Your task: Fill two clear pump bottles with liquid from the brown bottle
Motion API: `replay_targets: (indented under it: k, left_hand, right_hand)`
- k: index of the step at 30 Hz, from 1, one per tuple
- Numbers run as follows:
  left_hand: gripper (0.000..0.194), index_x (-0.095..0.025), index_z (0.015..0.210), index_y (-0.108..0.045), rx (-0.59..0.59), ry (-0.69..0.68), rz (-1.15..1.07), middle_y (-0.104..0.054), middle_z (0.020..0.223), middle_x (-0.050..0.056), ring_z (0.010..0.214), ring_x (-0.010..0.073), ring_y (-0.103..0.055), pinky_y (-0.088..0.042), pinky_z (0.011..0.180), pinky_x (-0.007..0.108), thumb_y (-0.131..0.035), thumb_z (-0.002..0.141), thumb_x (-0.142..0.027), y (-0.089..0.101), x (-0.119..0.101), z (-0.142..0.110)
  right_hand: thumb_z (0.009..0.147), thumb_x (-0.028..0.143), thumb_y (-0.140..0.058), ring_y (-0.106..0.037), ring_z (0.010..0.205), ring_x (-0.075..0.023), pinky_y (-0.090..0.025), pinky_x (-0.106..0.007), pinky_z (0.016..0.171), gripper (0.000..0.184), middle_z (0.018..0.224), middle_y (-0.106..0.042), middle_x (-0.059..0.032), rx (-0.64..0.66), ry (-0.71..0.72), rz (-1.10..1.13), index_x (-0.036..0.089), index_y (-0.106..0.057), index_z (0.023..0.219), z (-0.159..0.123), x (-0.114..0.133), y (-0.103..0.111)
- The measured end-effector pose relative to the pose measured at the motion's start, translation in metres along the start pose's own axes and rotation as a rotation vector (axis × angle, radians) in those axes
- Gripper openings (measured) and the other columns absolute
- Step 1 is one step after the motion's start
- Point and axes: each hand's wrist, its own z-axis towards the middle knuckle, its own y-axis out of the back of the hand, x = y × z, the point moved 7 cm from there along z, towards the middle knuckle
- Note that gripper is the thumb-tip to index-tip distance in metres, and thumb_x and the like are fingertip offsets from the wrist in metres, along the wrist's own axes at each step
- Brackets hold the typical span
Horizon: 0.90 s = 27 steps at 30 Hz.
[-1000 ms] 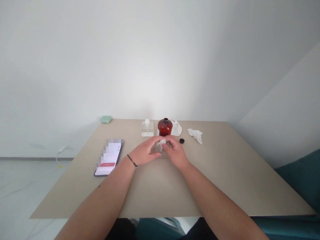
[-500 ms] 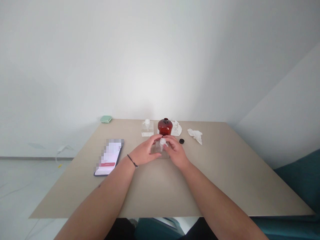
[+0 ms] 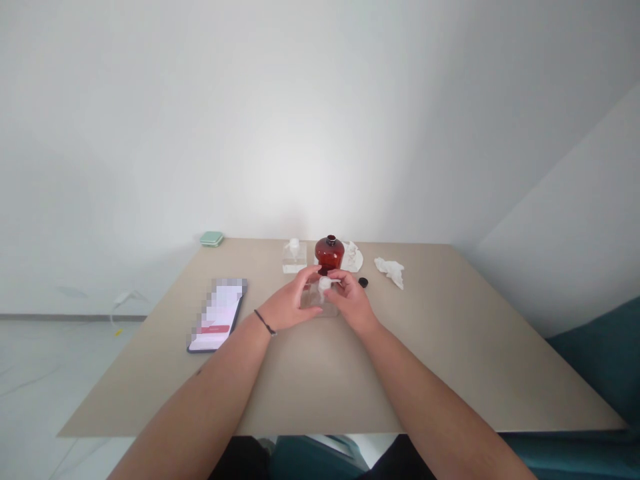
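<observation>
We find the right hand (image 3: pixel 353 303) pinching the white pump head (image 3: pixel 325 284) of a clear square bottle (image 3: pixel 316 304), which sits on the beige table (image 3: pixel 425 373) between both hands. The left hand (image 3: pixel 287 303) curves beside it, fingers parted; we cannot tell whether it grips. An amber glass bottle (image 3: pixel 329 254) stands just behind.

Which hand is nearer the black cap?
Right: the right hand is just beside the black cap; the left hand is farther away, past the clear bottle.
</observation>
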Motion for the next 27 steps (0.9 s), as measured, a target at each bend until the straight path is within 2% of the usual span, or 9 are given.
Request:
replay_targets:
  k: [2,5,9,14,18,23,27]
  left_hand:
    - [0.088,-0.027,0.15,-0.021,-0.002,0.002,0.011,-0.049,0.142,0.015,0.133,0.0288,-0.05,-0.04,0.113,0.052,-0.073,0.08,-0.026,0.0,0.001,0.0]
    - [0.086,-0.026,0.15,-0.021,-0.005,-0.01,0.008,-0.047,0.145,0.015,0.136,0.0291,-0.047,-0.041,0.113,0.05,-0.072,0.081,-0.024,0.001,0.0,0.0]
    - [0.085,-0.026,0.151,-0.022,0.004,-0.024,0.021,-0.043,0.149,0.015,0.137,0.0298,-0.046,-0.044,0.112,0.049,-0.07,0.081,-0.024,0.001,-0.006,0.0]
    - [0.077,-0.027,0.148,-0.032,0.014,-0.117,0.143,-0.047,0.145,0.013,0.132,0.028,-0.05,-0.042,0.113,0.048,-0.068,0.08,-0.018,0.001,-0.021,0.003]
    - [0.076,-0.027,0.146,-0.037,0.018,-0.152,0.211,-0.048,0.143,0.012,0.132,0.0291,-0.048,-0.041,0.113,0.048,-0.068,0.077,-0.017,-0.001,-0.026,0.005]
    - [0.078,-0.026,0.147,-0.036,0.007,-0.151,0.207,-0.047,0.144,0.012,0.133,0.029,-0.048,-0.04,0.114,0.047,-0.068,0.076,-0.016,-0.001,-0.026,0.005]
    - [0.077,-0.026,0.146,-0.035,0.007,-0.166,0.22,-0.051,0.141,0.012,0.13,0.0285,-0.05,-0.041,0.113,0.046,-0.068,0.077,-0.017,-0.002,-0.027,0.005]
  right_hand:
    - [0.068,0.042,-0.079,-0.062,0.108,-0.0244,-0.048,-0.045,0.1,0.032,0.11,-0.064,-0.0064,-0.041,-0.005,0.005,0.024,-0.064,0.09,0.0,-0.002,0.001]
    - [0.073,0.044,-0.075,-0.06,0.113,-0.0251,-0.044,-0.046,0.105,0.024,0.114,-0.064,-0.0077,-0.033,0.014,-0.064,0.023,-0.069,0.084,0.0,0.002,0.001]
    - [0.083,0.046,-0.066,-0.058,0.121,-0.026,-0.04,-0.047,0.109,0.024,0.123,-0.064,-0.008,0.032,0.026,-0.125,0.027,-0.075,0.095,-0.001,0.01,0.0]
    - [0.082,0.04,-0.068,-0.058,0.12,-0.0261,-0.041,-0.046,0.109,0.026,0.122,-0.064,-0.0067,0.101,0.117,-0.161,0.028,-0.074,0.105,-0.003,0.017,-0.008]
    - [0.082,0.035,-0.066,-0.055,0.125,-0.026,-0.038,-0.046,0.112,0.031,0.127,-0.062,-0.0059,0.101,0.116,-0.223,0.029,-0.072,0.113,-0.004,0.018,-0.012]
    - [0.087,0.032,-0.057,-0.053,0.127,-0.0246,-0.037,-0.044,0.113,0.028,0.129,-0.061,-0.0065,0.123,0.114,-0.231,0.027,-0.07,0.112,-0.005,0.022,-0.014]
    - [0.081,0.031,-0.065,-0.058,0.118,-0.0237,-0.043,-0.045,0.107,0.032,0.121,-0.063,-0.0065,0.071,0.09,-0.153,0.026,-0.061,0.113,-0.005,0.018,-0.013]
